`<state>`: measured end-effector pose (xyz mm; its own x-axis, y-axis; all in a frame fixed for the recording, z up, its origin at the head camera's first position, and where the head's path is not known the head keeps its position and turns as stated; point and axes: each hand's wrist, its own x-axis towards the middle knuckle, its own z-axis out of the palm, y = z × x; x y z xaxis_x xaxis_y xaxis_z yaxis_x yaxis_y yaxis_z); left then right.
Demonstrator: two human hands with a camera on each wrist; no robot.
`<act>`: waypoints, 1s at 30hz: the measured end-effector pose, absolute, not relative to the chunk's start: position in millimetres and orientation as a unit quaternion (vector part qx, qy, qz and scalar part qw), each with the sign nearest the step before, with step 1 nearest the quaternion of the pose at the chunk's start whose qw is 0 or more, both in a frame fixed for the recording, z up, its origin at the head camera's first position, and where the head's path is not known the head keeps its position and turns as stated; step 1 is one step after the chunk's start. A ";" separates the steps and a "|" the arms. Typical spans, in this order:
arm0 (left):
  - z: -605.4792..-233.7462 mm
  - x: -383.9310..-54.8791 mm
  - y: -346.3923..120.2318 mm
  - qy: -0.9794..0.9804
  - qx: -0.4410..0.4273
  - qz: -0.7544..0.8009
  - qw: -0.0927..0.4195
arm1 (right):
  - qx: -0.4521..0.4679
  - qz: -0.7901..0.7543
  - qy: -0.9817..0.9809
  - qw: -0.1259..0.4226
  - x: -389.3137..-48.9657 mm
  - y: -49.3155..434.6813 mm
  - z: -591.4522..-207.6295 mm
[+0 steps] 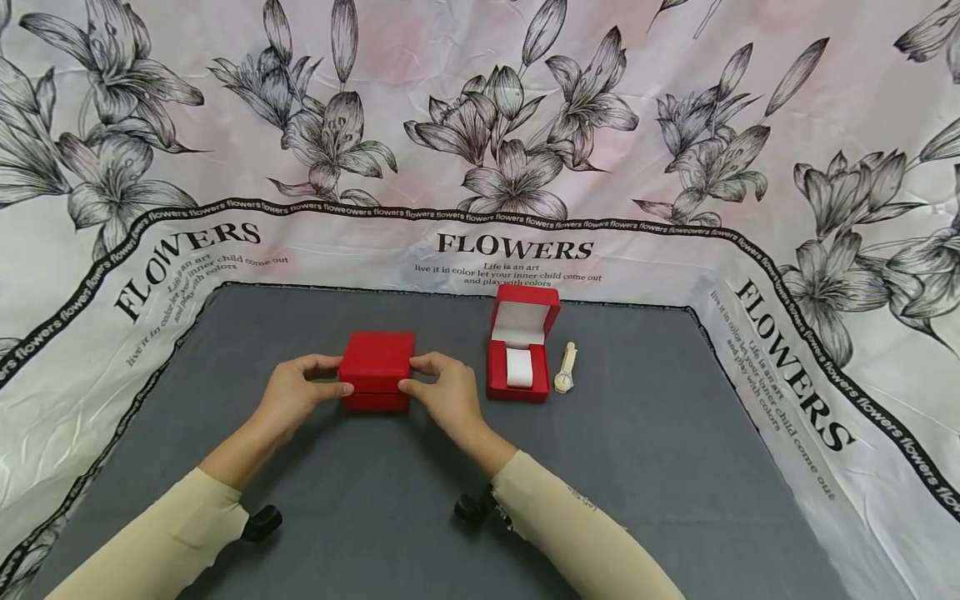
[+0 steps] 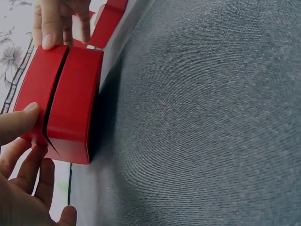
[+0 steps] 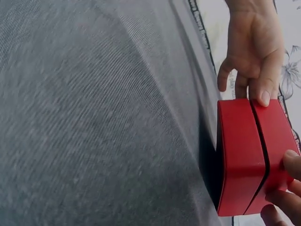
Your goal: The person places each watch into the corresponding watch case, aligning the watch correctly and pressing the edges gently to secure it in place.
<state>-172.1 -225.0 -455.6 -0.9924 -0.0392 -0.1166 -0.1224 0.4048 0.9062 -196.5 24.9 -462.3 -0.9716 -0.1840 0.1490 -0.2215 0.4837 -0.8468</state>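
A red box point(image 1: 377, 363) stands on the grey cloth left of centre, its lid down with a thin dark gap along the seam. My left hand point(image 1: 294, 392) holds the lid's left side between thumb and fingers. On the opposite side my right hand point(image 1: 450, 393) grips the lid the same way, thumb at the front corner. The left wrist view shows the box point(image 2: 73, 101) from the side, with the seam slightly parted. In the right wrist view the same box point(image 3: 242, 155) has fingers at both ends. What is inside it is hidden.
Right of the hands, a second red box point(image 1: 519, 346) stands open, with a white cushion point(image 1: 519, 367) in it. Beside that lies a pale-strapped wristwatch point(image 1: 566, 369). The grey cloth point(image 1: 645, 467) has a white floral-printed border point(image 1: 517, 246).
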 end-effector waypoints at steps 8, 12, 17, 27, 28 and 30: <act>-462.0 -173.4 -218.4 0.835 -0.041 0.548 0.011 | 0.135 0.453 -0.881 0.025 -200.5 30.3 -463.0; -469.2 -175.3 -217.6 0.829 -0.036 0.558 -0.004 | 0.153 0.439 -0.885 0.035 -203.0 30.5 -466.0; -477.1 -174.5 -217.1 0.826 -0.038 0.562 -0.011 | 0.168 0.431 -0.886 0.041 -201.1 31.0 -470.3; -479.5 -171.7 -216.4 0.820 -0.034 0.571 -0.004 | 0.167 0.416 -0.893 0.032 -199.3 33.7 -470.5; -477.9 -172.1 -217.3 0.822 -0.033 0.568 -0.006 | 0.172 0.414 -0.893 0.031 -200.2 33.4 -469.6; -474.6 -172.8 -218.5 0.828 -0.031 0.560 -0.007 | 0.180 0.409 -0.894 0.025 -201.6 33.3 -467.2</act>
<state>-172.8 -218.5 -474.6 -0.9980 -0.0595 -0.0231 -0.0436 0.3704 0.9278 -201.6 33.3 -467.2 -0.9342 -0.3011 0.1914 -0.3416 0.6004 -0.7231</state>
